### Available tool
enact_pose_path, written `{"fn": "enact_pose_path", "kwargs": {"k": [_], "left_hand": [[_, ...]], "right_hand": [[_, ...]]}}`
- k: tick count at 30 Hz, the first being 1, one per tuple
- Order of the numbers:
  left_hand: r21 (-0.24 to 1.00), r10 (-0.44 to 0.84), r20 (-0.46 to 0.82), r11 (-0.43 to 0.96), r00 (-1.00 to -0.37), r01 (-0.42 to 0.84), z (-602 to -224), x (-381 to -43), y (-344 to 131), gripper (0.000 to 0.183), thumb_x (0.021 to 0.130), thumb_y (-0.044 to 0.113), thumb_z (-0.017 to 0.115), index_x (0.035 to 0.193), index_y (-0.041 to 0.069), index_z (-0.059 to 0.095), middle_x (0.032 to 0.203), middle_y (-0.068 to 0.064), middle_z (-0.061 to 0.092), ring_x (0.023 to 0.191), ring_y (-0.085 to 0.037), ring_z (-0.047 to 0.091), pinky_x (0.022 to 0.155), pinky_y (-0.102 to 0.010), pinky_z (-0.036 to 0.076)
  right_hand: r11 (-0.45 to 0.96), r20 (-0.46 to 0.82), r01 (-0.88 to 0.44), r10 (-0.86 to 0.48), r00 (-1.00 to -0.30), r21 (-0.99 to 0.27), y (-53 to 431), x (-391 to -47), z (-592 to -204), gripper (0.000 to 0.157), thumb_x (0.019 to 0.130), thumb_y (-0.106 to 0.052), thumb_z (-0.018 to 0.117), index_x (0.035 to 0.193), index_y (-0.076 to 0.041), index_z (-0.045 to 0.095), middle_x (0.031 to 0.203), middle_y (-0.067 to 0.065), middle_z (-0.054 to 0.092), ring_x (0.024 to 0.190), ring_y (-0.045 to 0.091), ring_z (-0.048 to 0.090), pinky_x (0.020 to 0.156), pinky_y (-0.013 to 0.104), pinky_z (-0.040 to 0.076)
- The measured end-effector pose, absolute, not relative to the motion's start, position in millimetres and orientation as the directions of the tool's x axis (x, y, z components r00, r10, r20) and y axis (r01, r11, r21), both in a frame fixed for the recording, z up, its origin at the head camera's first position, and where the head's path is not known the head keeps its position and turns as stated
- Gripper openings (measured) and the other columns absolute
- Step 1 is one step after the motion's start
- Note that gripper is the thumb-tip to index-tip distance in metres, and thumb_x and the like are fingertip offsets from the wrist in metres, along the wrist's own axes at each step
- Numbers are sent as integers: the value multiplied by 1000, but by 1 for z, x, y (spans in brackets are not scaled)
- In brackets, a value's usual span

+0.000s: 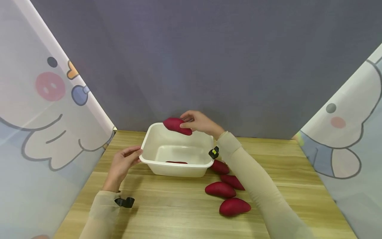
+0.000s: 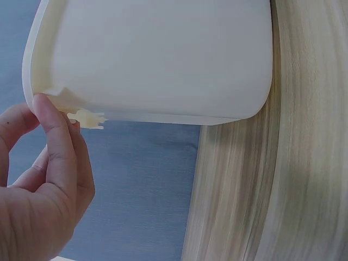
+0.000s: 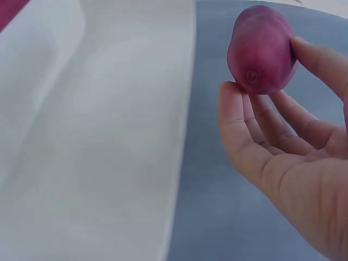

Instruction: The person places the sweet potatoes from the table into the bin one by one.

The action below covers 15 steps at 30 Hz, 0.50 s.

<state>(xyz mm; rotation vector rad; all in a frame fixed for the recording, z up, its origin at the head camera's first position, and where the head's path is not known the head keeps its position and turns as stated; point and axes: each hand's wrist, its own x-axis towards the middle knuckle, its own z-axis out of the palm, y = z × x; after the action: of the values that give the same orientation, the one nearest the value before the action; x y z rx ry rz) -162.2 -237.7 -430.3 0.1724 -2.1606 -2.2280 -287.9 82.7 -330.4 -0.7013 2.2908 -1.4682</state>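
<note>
My right hand (image 1: pixel 203 122) holds a dark red sweet potato (image 1: pixel 176 126) between thumb and fingers, above the far rim of a white plastic basin (image 1: pixel 180 169). In the right wrist view that sweet potato (image 3: pixel 261 49) shows its blunt end, with the thumb on one side and fingertips on the other. At the basin's left end, my left hand (image 1: pixel 123 164) pinches the rim, seen also in the left wrist view where the fingers (image 2: pixel 57 130) meet the basin corner. Inside the basin lies another sweet potato (image 1: pixel 176 162), mostly hidden by the near wall.
Several more sweet potatoes (image 1: pixel 234 206) lie on the wooden table (image 1: pixel 173 212) to the right of the basin, some partly behind the right forearm. A grey backdrop (image 1: pixel 191 59) rises behind the table, and cartoon-printed panels (image 1: pixel 38 109) stand at both sides.
</note>
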Motion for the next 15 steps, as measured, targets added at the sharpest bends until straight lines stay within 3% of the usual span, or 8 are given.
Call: {"fn": "enact_pose_path", "kwargs": {"k": [15], "left_hand": [[997,-118,-64,-47,-991,-59,-429,-161,-234,44,92,12,75,125,-13,60,98,1,69,82,-12,68,76,-23,60]], "right_hand": [[501,-249,-108,-592,-766,-859,43,-290,-389,39,89,-10,75,122,3,58,102,10,66,80,16,65,69,36,61]]}}
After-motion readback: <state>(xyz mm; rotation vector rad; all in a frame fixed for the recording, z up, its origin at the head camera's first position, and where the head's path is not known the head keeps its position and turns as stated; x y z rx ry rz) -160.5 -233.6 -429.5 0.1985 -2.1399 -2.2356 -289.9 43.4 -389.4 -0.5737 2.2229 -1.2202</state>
